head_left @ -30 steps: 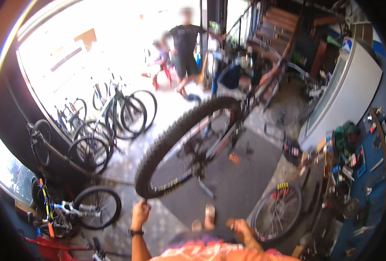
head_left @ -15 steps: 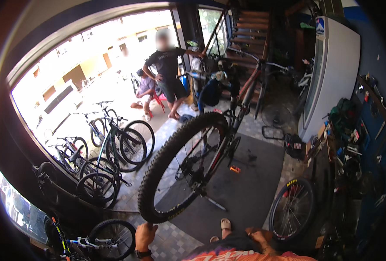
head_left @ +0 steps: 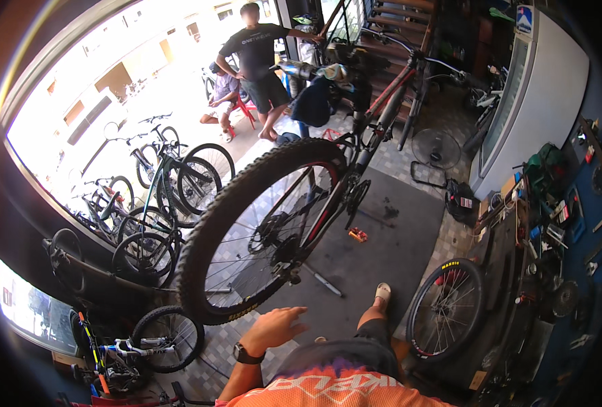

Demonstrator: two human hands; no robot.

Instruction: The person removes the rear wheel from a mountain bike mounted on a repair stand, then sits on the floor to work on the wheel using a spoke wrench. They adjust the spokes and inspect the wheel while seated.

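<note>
left hand (head_left: 274, 328) grip apart, fingers spread just below knobby rear wheel (head_left: 260, 227)

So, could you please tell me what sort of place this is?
Most likely a bicycle repair shop: a raised bicycle with its big wheel near the left hand, a tool wall at right, and parked bicycles by the open front.

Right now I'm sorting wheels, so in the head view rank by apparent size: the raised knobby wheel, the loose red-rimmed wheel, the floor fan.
1. Raised knobby wheel, though closeness inflates it.
2. Loose red-rimmed wheel.
3. Floor fan.
</note>
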